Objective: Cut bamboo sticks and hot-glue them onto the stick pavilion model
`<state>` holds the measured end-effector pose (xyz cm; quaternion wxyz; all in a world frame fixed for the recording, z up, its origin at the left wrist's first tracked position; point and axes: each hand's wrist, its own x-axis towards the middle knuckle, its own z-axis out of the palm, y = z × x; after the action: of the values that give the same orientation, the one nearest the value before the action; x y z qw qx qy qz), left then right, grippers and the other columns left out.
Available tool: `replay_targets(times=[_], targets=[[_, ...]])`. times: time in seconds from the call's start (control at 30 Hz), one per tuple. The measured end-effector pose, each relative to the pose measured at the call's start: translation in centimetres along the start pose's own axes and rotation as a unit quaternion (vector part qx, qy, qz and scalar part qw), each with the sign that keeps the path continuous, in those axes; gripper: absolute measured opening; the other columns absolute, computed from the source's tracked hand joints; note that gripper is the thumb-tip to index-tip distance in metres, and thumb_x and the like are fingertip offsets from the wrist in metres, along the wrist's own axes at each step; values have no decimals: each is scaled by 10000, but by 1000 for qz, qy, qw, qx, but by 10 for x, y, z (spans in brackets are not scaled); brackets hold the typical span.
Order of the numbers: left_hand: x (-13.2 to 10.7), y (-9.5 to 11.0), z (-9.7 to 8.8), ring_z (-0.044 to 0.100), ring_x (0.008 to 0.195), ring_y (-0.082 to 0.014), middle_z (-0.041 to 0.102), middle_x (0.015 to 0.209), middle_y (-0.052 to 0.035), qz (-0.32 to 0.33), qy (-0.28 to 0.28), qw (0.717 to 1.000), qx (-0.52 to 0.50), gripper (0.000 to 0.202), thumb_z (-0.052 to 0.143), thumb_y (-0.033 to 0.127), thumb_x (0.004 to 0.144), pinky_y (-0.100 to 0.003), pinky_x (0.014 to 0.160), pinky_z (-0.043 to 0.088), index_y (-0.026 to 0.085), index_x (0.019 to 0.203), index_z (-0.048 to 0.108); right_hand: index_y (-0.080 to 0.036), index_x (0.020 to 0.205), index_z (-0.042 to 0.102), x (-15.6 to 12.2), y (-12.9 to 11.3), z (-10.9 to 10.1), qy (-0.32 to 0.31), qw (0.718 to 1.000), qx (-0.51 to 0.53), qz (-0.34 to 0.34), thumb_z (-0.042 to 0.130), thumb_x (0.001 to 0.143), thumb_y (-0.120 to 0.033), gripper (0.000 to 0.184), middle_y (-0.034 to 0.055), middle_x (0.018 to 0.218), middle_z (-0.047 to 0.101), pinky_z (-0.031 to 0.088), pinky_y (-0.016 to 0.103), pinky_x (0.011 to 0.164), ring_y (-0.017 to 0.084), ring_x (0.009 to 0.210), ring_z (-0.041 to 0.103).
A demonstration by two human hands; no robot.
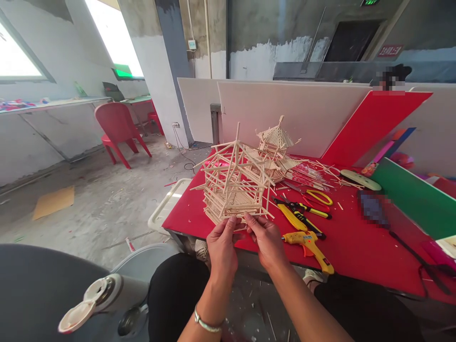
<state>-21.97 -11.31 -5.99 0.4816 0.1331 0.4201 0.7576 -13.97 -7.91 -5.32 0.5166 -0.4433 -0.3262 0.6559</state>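
Observation:
A pavilion model (233,190) made of thin wooden sticks is in front of me at the near edge of the red table. Its roof is an open frame of bare sticks rising to a pointed post. My left hand (224,240) pinches its low front edge, thumb on top. Close beside it, my right hand (263,235) grips the same edge with thumb and fingers. The fingertips under the model are partly hidden. Behind stands a second stick pavilion (276,142) with a filled-in roof.
Right of the model lie a yellow glue gun (309,244), a yellow utility knife (292,217) and yellow-red pliers (318,197). Loose sticks (309,178) lie farther back on the red table (356,247). At lower left stands an open white flask (121,292). A red chair (117,126) stands beyond.

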Motion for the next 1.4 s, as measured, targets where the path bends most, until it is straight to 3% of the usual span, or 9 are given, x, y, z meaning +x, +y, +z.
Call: replay_targets(times=[0.57,1.23,1.4], targets=[[2,0,-1,702,651,-178,735,732,-80,5,0,1000,-1,225,838,305,657,-223,530,551,119,755,757,-175,557,626,0,-1,2,-17,999,31,13,857,572,-452,361,-51,520,509,322,208,467,72,508,416],[2,0,-1,710,659,-193,740,742,-88,2,-4,1000,0,242,838,310,661,-236,532,558,114,771,751,-175,568,635,1,-2,3,-18,999,37,14,861,566,-451,357,-53,531,481,310,207,466,70,519,403],[0,0,-4,708,648,-195,739,732,-94,-8,4,1000,6,288,856,300,635,-237,523,558,110,819,744,-165,560,608,2,1,1,-18,1000,16,6,846,592,-482,397,-56,516,454,250,212,444,57,493,323]])
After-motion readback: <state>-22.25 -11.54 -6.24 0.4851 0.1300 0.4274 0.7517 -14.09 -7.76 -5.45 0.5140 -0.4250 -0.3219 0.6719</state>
